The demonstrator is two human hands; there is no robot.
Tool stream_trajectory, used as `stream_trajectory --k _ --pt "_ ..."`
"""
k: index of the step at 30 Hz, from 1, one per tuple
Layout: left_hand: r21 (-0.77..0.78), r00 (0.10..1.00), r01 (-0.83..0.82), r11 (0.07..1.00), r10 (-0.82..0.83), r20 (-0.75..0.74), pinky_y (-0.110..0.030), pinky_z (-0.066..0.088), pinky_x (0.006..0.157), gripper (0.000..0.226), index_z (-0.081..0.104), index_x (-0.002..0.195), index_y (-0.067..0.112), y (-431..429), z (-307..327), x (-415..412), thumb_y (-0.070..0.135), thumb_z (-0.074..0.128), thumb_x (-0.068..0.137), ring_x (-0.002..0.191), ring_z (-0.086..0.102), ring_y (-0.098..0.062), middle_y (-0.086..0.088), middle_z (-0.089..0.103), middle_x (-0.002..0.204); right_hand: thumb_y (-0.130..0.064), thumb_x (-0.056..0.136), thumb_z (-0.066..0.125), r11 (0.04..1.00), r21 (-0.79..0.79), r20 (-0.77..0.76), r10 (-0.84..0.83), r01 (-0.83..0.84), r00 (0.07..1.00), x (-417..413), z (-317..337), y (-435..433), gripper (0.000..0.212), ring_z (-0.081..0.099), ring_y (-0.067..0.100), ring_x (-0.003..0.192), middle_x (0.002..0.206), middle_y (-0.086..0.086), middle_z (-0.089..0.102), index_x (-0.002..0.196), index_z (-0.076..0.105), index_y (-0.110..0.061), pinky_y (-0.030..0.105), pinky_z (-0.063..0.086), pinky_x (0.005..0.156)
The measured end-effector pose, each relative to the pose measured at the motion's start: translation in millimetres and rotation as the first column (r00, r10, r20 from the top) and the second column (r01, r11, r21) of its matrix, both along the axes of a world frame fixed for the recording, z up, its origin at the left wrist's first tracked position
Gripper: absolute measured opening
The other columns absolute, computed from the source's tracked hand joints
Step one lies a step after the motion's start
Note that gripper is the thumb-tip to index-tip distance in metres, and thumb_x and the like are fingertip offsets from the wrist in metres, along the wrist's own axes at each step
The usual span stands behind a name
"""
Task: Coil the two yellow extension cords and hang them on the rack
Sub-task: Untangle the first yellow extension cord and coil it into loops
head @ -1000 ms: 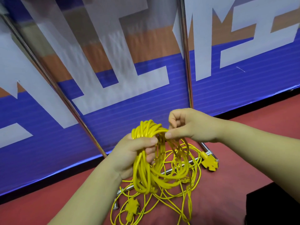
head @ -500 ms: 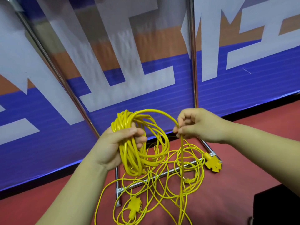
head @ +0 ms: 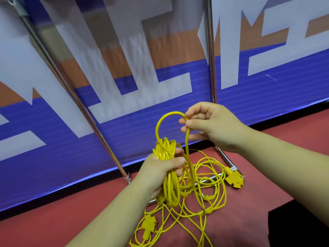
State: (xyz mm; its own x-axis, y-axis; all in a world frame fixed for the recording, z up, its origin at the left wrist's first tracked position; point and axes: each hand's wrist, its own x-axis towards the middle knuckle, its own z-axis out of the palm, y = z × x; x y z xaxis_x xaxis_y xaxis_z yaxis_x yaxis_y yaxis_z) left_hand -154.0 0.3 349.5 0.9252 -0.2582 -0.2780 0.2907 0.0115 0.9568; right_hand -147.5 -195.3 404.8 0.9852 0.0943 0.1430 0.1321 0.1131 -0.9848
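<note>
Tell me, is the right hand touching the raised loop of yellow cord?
Touching. The head view shows the right hand pinching the top of the raised cord loop between thumb and forefinger.

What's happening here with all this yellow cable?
A person is winding a yellow extension cord by hand. The left hand has a grip on a coil of several turns, and the right hand pinches the next loop above it. More loose cord and two socket ends lie on the red floor by the rack.
</note>
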Motion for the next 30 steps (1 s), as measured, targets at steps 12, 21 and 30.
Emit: stream_trajectory --k 12,21,30 --pt "0.116 0.996 0.071 0.991 -0.078 0.053 -0.029 0.049 0.052 0.017 0.069 0.091 -0.006 -27.9 -1.5 2.5 0.007 0.075 0.083 0.046 0.054 -0.022 -0.015 0.058 0.056 -0.003 0.092 0.066 0.979 0.190 -0.025 -0.074 0.078 0.997 3.8 1.9 -21.6 0.013 0.074 0.024 0.096 0.099 0.009 0.073 0.099 0.060 -0.013 0.039 0.062 0.081" --pt "-0.228 0.986 -0.025 0.973 0.062 0.158 -0.025 0.049 0.043 0.012 0.068 0.073 0.007 1.2 63.4 7.7 0.018 0.065 0.074 0.039 0.049 -0.017 -0.007 0.048 0.048 -0.030 0.069 0.082 0.663 -0.689 -0.210 0.202 -0.291 0.957 7.0 -67.0 -35.6 0.033 0.063 0.025 0.070 0.095 0.005 0.073 0.077 0.050 -0.027 0.041 0.052 0.064" --pt "-0.473 0.970 -0.080 0.877 0.178 0.165 -0.019 0.048 0.048 0.017 0.066 0.073 0.010 38.5 78.0 19.1 0.021 0.057 0.083 0.043 0.048 -0.002 0.002 0.052 0.061 0.005 0.085 0.070 0.737 -0.591 -0.119 0.322 -0.328 0.939 3.6 -95.9 5.7 0.037 0.070 0.023 0.084 0.087 0.006 0.070 0.075 0.046 -0.021 0.021 0.053 0.070"
